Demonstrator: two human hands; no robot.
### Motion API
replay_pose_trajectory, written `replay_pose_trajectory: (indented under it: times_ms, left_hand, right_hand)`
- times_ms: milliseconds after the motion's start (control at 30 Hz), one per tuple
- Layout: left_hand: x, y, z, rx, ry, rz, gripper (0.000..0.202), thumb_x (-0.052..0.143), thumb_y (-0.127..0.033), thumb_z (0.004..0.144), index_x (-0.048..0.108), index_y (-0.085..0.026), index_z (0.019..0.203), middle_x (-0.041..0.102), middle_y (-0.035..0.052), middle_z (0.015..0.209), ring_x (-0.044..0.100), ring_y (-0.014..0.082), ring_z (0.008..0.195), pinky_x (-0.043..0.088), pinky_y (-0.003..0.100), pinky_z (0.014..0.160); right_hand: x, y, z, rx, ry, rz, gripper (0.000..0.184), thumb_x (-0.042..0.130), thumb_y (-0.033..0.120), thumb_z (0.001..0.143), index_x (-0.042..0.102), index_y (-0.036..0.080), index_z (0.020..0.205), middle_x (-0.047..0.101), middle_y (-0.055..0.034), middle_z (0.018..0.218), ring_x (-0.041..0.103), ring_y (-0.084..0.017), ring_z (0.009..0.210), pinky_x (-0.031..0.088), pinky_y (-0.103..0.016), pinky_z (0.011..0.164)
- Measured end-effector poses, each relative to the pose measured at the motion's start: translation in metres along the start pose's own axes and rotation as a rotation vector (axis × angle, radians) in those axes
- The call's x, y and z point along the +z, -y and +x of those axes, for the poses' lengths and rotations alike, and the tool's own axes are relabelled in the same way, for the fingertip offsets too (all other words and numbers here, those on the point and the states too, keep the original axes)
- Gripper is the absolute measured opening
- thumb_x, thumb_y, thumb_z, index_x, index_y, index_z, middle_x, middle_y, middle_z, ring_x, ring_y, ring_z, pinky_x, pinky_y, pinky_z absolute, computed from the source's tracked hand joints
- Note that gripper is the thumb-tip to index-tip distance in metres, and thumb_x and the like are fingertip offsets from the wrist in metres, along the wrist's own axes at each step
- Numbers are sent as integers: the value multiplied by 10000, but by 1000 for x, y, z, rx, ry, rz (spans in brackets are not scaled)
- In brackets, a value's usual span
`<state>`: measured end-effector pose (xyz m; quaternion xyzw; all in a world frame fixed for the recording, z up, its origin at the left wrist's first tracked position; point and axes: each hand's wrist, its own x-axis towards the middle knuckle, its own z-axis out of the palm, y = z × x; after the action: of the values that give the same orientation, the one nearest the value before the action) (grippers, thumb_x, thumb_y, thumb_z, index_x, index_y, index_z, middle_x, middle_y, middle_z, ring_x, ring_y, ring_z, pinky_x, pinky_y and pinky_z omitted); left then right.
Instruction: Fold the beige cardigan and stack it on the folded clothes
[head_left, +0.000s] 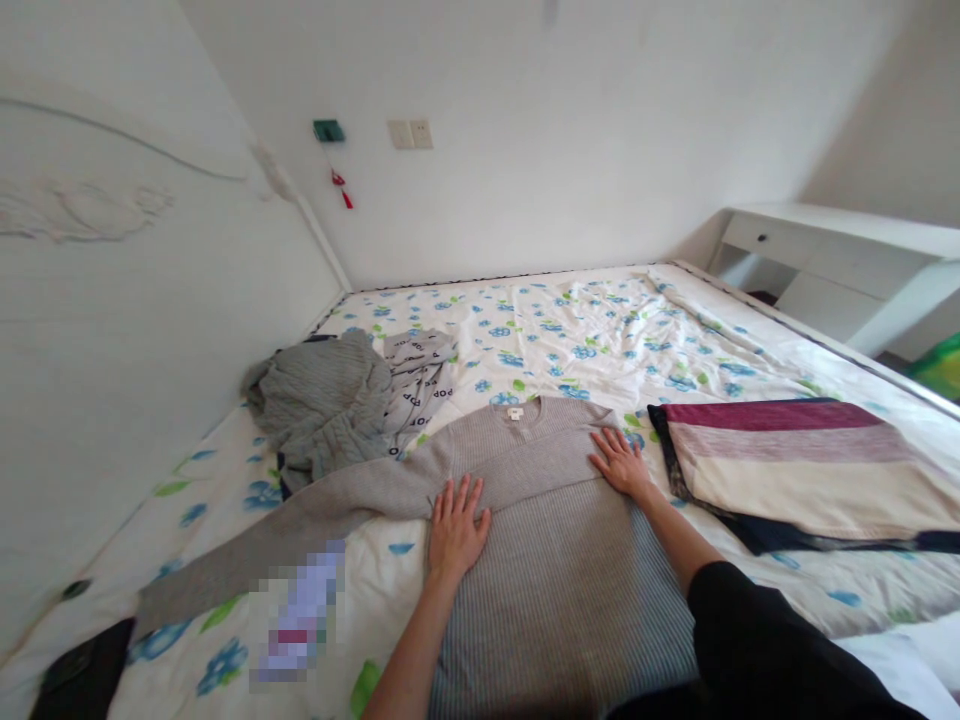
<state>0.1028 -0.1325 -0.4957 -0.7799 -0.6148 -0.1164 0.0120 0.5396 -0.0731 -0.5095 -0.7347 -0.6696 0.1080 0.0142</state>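
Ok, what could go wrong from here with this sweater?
The long sleeve of the grey ribbed sweater lies against the crumpled grey knit garment, so the two could catch together. Pressing down with the left hand and right hand might ruck the creased floral bedding underneath. The right hand is also near the folded striped cloth, which could get knocked.

Repeated "POP" in dark capitals: printed on a crumpled pale grey fabric garment (417,375). Small cream neck label on a taupe ribbed knit sweater (515,413): too small to read. Pixelated upright object on the bedsheet (300,615): markings obscured.
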Motion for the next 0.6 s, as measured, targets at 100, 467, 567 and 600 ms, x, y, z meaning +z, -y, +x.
replay_pose_trajectory:
  times_ms: [100,467,567,600]
  left_hand:
    - [-3,-1,1,-14,10,-4,684,520,-442,1078,508,-244,1733,423,67,1829,341,385,1710,276,584,1402]
    - [-36,56,-61,-279,-18,-516,562,601,-377,986,710,-167,1495,671,186,1621,631,311,1523,524,494,1264]
    - [-78,134,-89,-673,-333,-825,368,612,-379,938,797,-216,1212,845,137,1257,827,285,1100,676,451,999]
    - [-96,161,-99,-835,-460,-868,307,649,-379,902,788,-224,1127,853,112,1132,830,271,971,694,432,913]
  right_hand:
    - [-8,4,2,46,71,11,750,231,682,1152,171,386,1839,98,6,1921,72,-339,1775,142,-670,1387]
    - [56,7,-92,-32,-106,-20,768,268,606,1129,286,291,1829,195,-93,1903,143,-388,1761,210,-703,1360]
    - [80,17,-129,-49,-152,14,783,302,609,1097,366,280,1804,284,-108,1876,234,-387,1741,252,-687,1357]
    - [85,24,-140,-48,-155,26,787,316,613,1085,393,278,1794,311,-111,1866,253,-386,1736,257,-682,1359]
